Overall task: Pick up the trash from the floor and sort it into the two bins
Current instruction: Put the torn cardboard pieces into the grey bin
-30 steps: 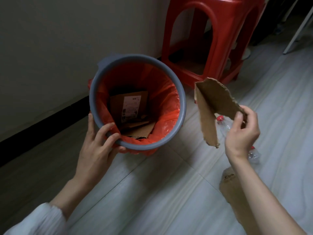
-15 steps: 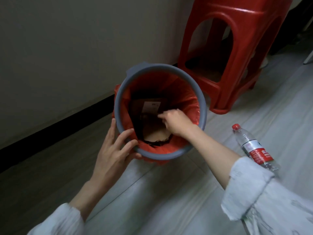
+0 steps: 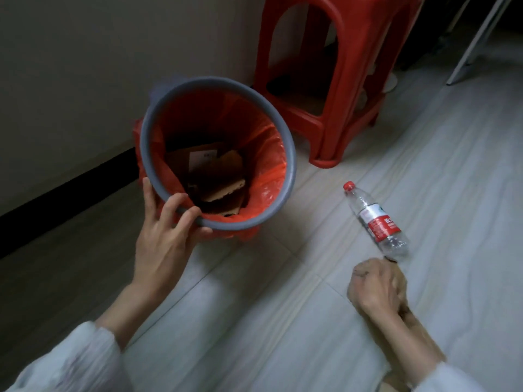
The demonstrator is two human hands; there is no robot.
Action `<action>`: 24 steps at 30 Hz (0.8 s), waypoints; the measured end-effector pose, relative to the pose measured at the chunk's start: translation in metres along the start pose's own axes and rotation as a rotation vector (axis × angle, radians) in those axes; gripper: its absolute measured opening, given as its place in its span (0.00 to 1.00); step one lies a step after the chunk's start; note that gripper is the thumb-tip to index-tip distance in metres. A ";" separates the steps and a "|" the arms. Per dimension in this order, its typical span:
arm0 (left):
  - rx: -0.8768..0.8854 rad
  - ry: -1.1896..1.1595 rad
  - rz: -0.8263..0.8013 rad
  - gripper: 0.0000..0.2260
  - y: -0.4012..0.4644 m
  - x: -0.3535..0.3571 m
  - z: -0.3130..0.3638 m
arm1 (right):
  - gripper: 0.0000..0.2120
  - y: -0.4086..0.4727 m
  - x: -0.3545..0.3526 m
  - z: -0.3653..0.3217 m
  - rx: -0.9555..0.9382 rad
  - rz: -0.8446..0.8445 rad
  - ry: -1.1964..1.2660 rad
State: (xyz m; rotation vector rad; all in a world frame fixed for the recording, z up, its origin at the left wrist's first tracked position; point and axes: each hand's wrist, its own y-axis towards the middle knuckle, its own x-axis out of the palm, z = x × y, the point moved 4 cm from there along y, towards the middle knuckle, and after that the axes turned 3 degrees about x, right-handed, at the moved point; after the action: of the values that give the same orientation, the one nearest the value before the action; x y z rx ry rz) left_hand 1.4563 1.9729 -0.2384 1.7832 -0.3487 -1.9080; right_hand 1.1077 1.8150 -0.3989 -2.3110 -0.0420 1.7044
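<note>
Fingers (image 3: 181,210) of the left hand (image 3: 162,244) curl over the grey round bin's rim (image 3: 285,154). Right-hand fingers (image 3: 368,271), now out of the bin and curled, reach a brown cardboard piece (image 3: 396,278); the clear plastic bottle (image 3: 376,219) lies just past them. Cardboard (image 3: 220,179) is binned.

A home room is showing: pale tiled floor (image 3: 424,171), red plastic stool (image 3: 334,80), lined bin (image 3: 288,171) sitting against the wall (image 3: 85,66).

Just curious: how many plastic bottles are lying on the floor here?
1. The plastic bottle lies right of the bin, just beyond the right hand. Others may lie outside the view.
</note>
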 end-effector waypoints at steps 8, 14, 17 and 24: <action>-0.029 -0.024 -0.010 0.19 0.005 0.001 0.019 | 0.43 -0.006 0.023 0.030 0.157 -0.294 -0.067; -0.015 -0.007 0.010 0.22 0.007 0.004 0.026 | 0.49 -0.046 0.042 -0.035 -0.318 -0.304 -0.338; -0.013 -0.002 0.006 0.23 0.006 0.004 0.026 | 0.50 -0.046 0.045 -0.049 -0.342 -0.332 -0.389; -0.021 0.005 -0.004 0.24 0.000 0.004 0.020 | 0.17 -0.031 0.012 -0.074 -0.518 -0.238 -0.225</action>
State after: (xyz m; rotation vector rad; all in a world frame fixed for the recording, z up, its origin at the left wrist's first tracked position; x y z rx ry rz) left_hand 1.4365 1.9675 -0.2394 1.7758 -0.3226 -1.9028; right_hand 1.1856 1.8324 -0.3824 -2.2983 -0.8593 1.9874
